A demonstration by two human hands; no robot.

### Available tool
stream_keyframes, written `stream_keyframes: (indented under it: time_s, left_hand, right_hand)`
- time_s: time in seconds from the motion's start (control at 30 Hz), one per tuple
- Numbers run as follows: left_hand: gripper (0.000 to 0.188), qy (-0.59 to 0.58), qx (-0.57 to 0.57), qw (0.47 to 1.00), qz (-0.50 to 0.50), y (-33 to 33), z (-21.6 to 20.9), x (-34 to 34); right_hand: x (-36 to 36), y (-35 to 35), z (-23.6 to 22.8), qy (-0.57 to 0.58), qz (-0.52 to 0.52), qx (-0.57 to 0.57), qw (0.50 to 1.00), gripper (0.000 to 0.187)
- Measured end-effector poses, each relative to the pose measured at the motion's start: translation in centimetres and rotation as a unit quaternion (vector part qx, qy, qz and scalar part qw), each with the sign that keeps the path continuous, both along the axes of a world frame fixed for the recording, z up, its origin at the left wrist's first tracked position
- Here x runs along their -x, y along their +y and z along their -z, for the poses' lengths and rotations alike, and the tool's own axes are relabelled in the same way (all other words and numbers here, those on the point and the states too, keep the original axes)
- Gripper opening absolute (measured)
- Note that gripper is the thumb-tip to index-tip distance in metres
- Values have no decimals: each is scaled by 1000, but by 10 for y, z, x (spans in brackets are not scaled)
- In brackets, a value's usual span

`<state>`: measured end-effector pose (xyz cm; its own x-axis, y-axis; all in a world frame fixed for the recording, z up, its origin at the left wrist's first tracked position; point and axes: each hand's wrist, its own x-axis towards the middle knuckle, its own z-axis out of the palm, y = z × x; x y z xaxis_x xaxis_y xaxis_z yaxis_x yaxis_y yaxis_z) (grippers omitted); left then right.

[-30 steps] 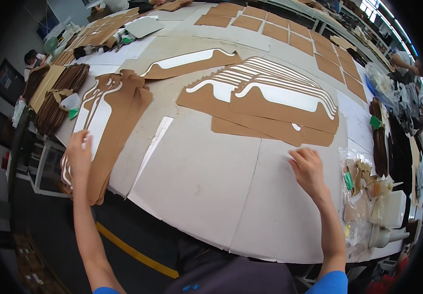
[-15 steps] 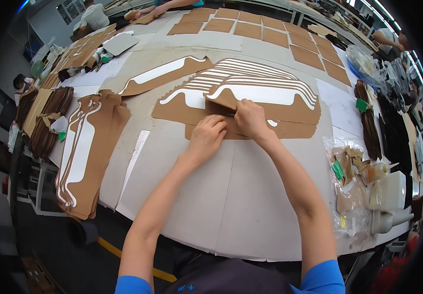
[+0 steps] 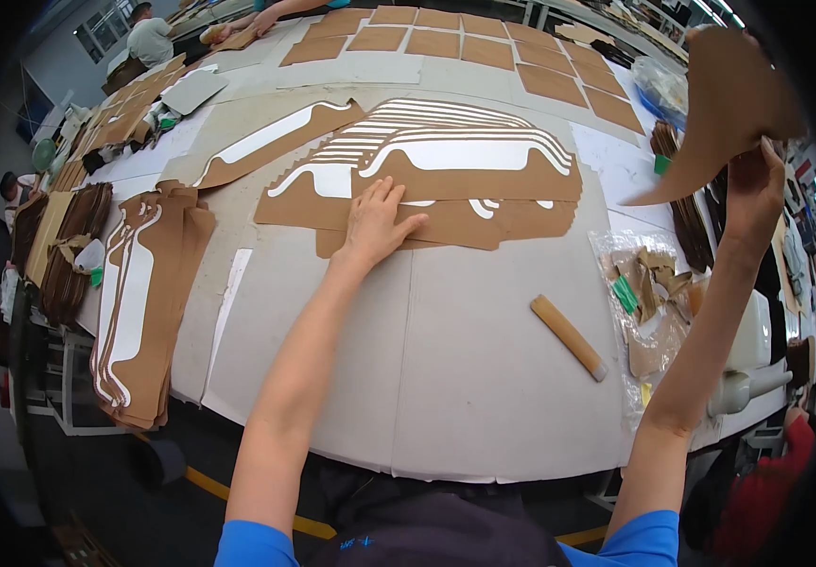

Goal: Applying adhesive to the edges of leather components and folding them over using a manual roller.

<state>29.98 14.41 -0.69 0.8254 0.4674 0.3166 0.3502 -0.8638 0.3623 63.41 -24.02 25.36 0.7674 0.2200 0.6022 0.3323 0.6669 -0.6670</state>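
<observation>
My left hand (image 3: 377, 224) lies with spread fingers on the near part of a fanned stack of brown leather-like cut pieces (image 3: 531, 184). White shaped patches (image 3: 465, 156) run across these pieces in overlapping rows. Up at the right, well off the table, my right hand (image 3: 756, 194) pinches a brown leather-like piece (image 3: 739, 90) by its lower edge; it hangs curved, with a pointed tail to the left. A flat tan stick (image 3: 567, 335) with a pale end lies on the table between my arms.
Left, another pile of brown pieces with white patches (image 3: 148, 302) overhangs the table edge. Brown rectangles (image 3: 474, 47) lie in rows at the back. A clear plastic bag (image 3: 630, 321) and white bottle (image 3: 748, 331) stand right. A co-worker's arm (image 3: 285, 9) reaches in at the far side.
My right hand has gone from the stack up to the right, carrying a brown piece. My left hand has flattened on the stack. The tan stick now shows where my right arm was.
</observation>
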Motion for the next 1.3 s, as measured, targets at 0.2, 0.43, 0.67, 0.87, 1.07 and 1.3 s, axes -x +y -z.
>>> stream_keyframes:
  time_s: [0.2, 0.43, 0.67, 0.87, 1.07, 1.3]
  left_hand:
    - [84, -3, 604, 791, 98, -50, -57, 45]
    - [79, 111, 865, 484, 75, -43, -40, 140]
    - [37, 262, 476, 809, 223, -32, -55, 177]
    - [31, 321, 391, 837, 211, -4, -64, 171]
    - [46, 94, 269, 913, 293, -103, -57, 78]
    - [19, 157, 332, 852, 373, -146, -36, 28]
  right_hand:
    - [235, 83, 67, 97, -114, 209, 966, 13]
    - [408, 109, 188, -176, -321, 265, 892, 22]
    - [266, 115, 230, -377, 3, 500, 779, 54]
    - [238, 36, 204, 9, -304, 642, 704, 38]
    - [283, 7, 208, 149, -295, 495, 804, 28]
    - [265, 6, 208, -28, -193, 615, 764, 19]
